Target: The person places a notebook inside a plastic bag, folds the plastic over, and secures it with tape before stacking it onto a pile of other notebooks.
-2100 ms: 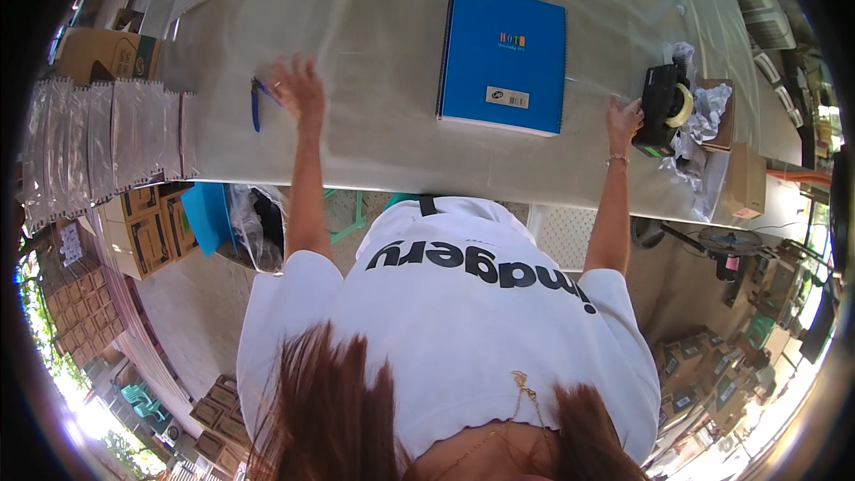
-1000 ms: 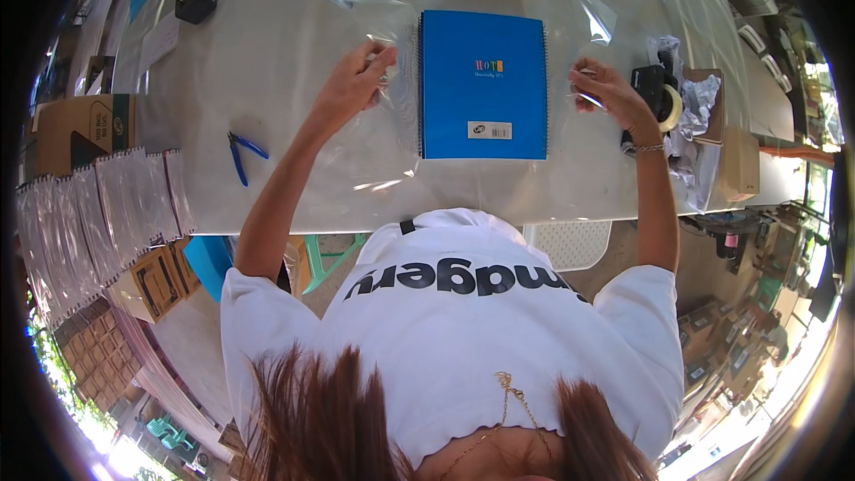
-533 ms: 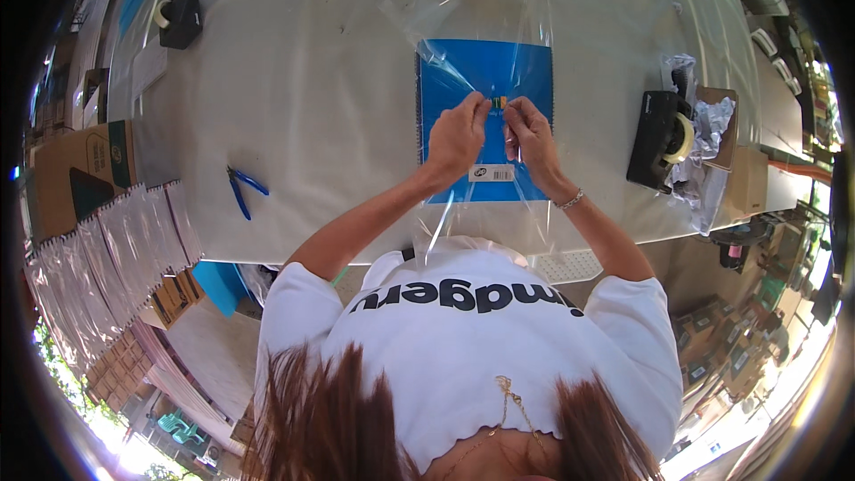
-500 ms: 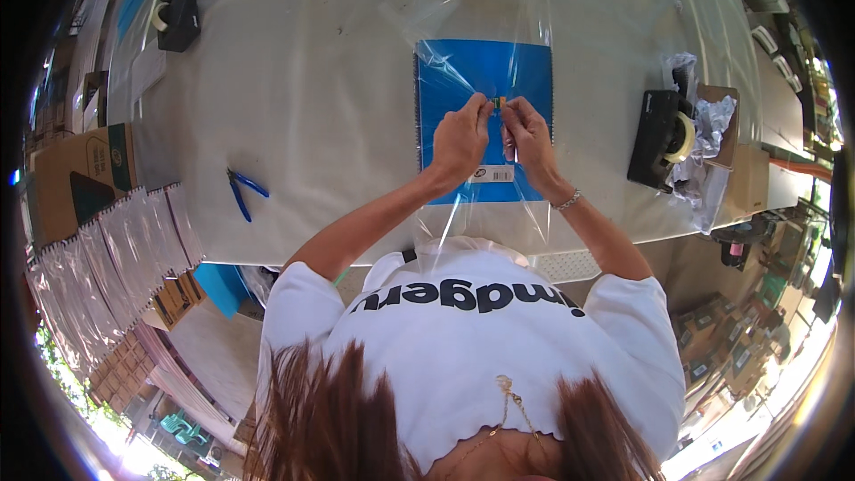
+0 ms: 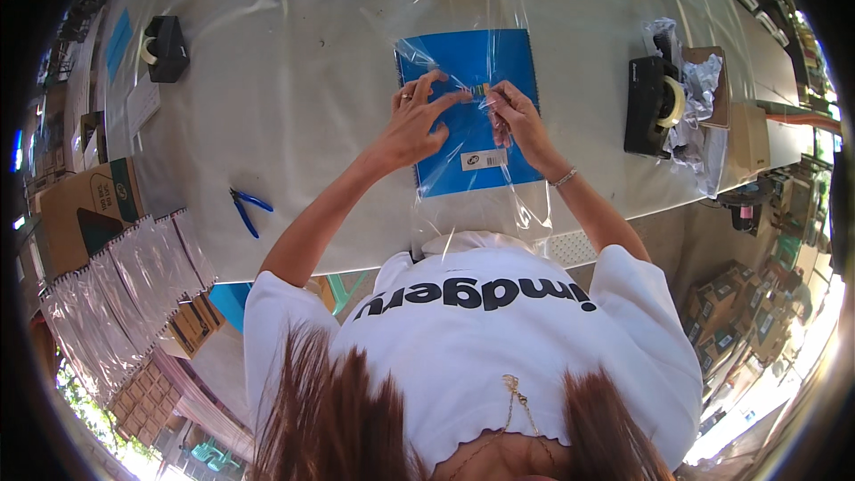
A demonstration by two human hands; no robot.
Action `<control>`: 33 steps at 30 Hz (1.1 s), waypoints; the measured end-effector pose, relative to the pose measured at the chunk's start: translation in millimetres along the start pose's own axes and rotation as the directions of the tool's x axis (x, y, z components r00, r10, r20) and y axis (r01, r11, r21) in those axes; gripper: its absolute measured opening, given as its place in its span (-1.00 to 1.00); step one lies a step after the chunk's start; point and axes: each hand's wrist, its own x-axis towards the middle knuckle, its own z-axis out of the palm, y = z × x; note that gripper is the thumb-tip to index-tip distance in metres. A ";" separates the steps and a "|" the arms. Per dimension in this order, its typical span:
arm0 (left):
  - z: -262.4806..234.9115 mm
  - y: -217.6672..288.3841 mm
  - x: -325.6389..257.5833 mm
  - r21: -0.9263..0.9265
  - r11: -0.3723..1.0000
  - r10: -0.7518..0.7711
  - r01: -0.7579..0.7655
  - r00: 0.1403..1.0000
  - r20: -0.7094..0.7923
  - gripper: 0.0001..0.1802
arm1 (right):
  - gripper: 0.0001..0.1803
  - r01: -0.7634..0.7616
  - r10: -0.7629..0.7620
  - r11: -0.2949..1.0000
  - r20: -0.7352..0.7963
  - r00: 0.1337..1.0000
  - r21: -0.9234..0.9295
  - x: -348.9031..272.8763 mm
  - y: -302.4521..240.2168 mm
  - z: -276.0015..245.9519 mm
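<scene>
A blue spiral-bound notebook lies on the table, back cover up, with a white barcode label near its lower edge. Loose clear plastic film wraps it and sticks out at top and bottom. My left hand is open over the notebook's left part, fingers spread, index finger reaching to a small green and yellow sticker. At the sticker's right side my right hand is closed, thumb and fingers pinching the film; its fingertips partly hide what they grip.
A black tape dispenser stands right, beside a carton of crumpled plastic. Another dispenser is at far left. Blue-handled pliers lie on the left. Stacked plastic-wrapped spiral notebooks and a brown carton flank the table's left edge.
My left hand has let go and opened, moving left from the middle of the notebook. The right hand stays pinched near the sticker. The whole view has shifted and tilted slightly.
</scene>
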 end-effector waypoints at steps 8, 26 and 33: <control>22.4 -3.6 16.4 0.061 0.994 0.104 -0.094 0.978 -0.183 0.12 | -0.77 -0.125 0.101 0.941 0.091 0.991 0.315 -0.7 -7.2 -8.6; 40.9 13.4 39.7 0.103 0.994 0.064 -0.046 0.982 -0.178 0.36 | -0.83 -0.013 -0.088 0.859 -0.174 0.981 -0.511 13.7 -7.5 16.7; 39.3 9.4 38.8 0.142 0.988 0.086 -0.058 0.976 -0.200 0.42 | -0.69 0.247 0.054 0.504 0.316 0.947 -0.827 27.9 -32.9 -33.5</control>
